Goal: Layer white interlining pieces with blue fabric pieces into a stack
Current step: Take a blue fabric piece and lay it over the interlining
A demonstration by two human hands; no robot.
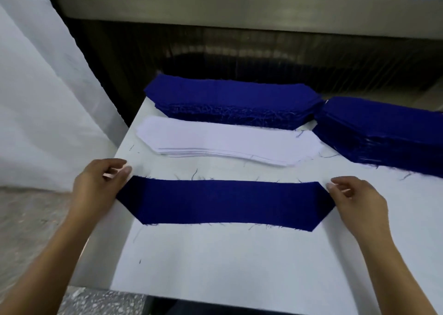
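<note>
A single blue fabric piece point(223, 202) lies flat across the white table point(215, 266), with both ends cut to a point. My left hand point(98, 187) covers its left tip, fingers and thumb curled at the edge. My right hand point(357, 199) grips the right tip the same way. Behind it lies a low stack of white interlining pieces point(227, 142). Farther back sits a thick stack of blue fabric pieces point(230, 101), and a second blue stack point(388, 132) lies at the right.
Loose blue threads are scattered over the table top. White cloth point(43, 99) hangs at the left beside the table's left edge. A dark ribbed panel and a metal ledge point(239, 10) run along the back. Speckled floor shows below the front edge.
</note>
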